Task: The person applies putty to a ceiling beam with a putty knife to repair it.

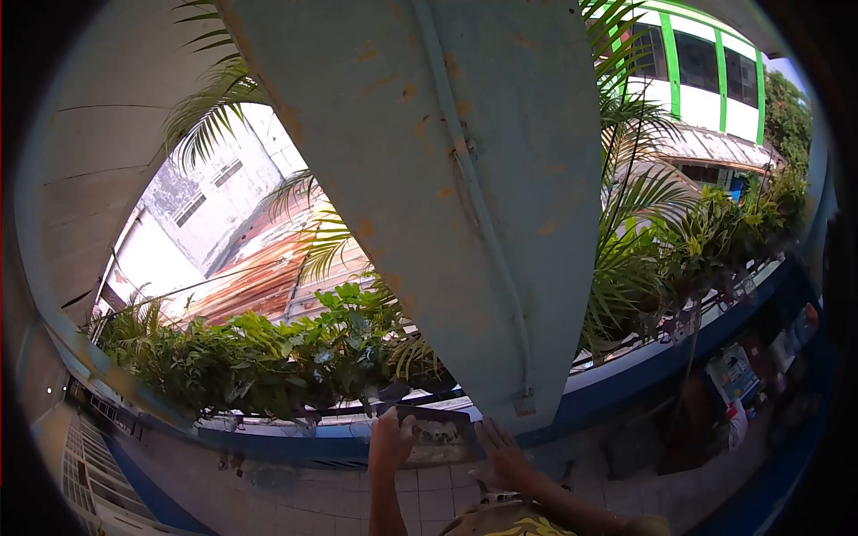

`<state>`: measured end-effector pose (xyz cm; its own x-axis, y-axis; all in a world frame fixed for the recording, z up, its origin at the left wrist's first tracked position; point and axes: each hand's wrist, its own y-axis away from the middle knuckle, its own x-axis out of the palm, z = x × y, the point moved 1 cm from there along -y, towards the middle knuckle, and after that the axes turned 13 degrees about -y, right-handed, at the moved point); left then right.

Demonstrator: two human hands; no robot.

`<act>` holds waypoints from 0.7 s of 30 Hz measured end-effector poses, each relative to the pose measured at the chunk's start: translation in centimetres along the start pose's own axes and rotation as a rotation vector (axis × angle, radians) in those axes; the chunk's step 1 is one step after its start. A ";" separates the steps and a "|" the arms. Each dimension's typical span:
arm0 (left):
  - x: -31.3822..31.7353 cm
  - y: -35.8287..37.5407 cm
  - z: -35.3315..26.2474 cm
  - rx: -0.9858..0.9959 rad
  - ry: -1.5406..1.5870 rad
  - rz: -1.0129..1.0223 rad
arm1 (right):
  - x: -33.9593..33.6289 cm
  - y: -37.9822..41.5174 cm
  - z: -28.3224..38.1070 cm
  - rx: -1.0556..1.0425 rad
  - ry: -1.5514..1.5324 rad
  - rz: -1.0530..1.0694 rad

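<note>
My left hand (391, 439) is closed on the left edge of a flat rectangular panel (436, 431) with a dark upper border and whitish patches on its face. My right hand (502, 456) lies by the panel's right edge, its fingers stretched out and pointing up, thumb side toward the panel. Both hands are low in the view, in front of my body, with the foot of a pale blue-green pillar (465, 223) just beyond them. What the panel is exactly, I cannot tell.
Leafy potted plants (277, 353) line the blue ledge (259, 442) on both sides of the pillar. A conduit (474, 179) runs down the pillar. Tiled floor (420, 496) lies below. At right, a colourful printed item (735, 375) sits among cluttered things. A barred structure (89, 464) is at lower left.
</note>
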<state>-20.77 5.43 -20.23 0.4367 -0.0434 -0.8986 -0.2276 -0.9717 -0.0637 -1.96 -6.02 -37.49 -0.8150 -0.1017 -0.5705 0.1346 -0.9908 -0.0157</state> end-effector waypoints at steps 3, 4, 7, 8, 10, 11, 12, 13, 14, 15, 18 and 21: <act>-1.3 0.2 -1.9 0.094 0.099 0.020 | -6.5 -1.1 9.4 -0.323 0.010 -0.185; -1.1 0.1 -2.0 0.174 0.134 0.022 | -7.3 -1.9 10.7 -0.371 0.137 -0.200; -4.0 0.0 -4.8 0.139 0.459 0.038 | -8.9 -3.3 11.8 -0.464 0.326 -0.283; -4.1 -0.1 -4.7 0.136 0.467 0.037 | -9.3 -3.7 12.1 -0.512 0.385 -0.359; -4.1 -0.5 -4.7 0.140 0.701 0.069 | -10.6 -4.2 13.0 -0.525 0.412 -0.422; -3.9 -0.7 -4.6 0.141 0.819 0.090 | -11.1 -4.4 13.4 -0.534 0.428 -0.489; -3.4 -0.7 -4.4 0.139 0.828 0.097 | -11.5 -4.9 13.4 -0.526 0.435 -0.485; -2.6 -0.5 -4.2 0.164 0.843 0.059 | -11.9 -5.4 13.3 -0.539 0.451 -0.541; -1.8 -0.5 -4.0 0.187 0.860 0.019 | -12.1 -5.7 13.0 -0.553 0.470 -0.595; -0.8 -0.7 -3.7 0.183 0.874 0.023 | -11.8 -6.1 12.6 -0.548 0.480 -0.585; 2.4 -3.1 -2.2 0.173 1.256 -0.017 | -10.7 -8.1 10.7 -0.622 0.603 -0.787; 5.2 -5.1 -0.9 0.170 1.425 -0.025 | -10.2 -9.0 8.8 -0.585 0.667 -0.871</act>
<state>-16.53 9.94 -24.21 0.9030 -0.3171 0.2898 -0.2619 -0.9411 -0.2139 0.16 3.17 -24.29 -0.3364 0.8043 -0.4898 0.0637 -0.4995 -0.8640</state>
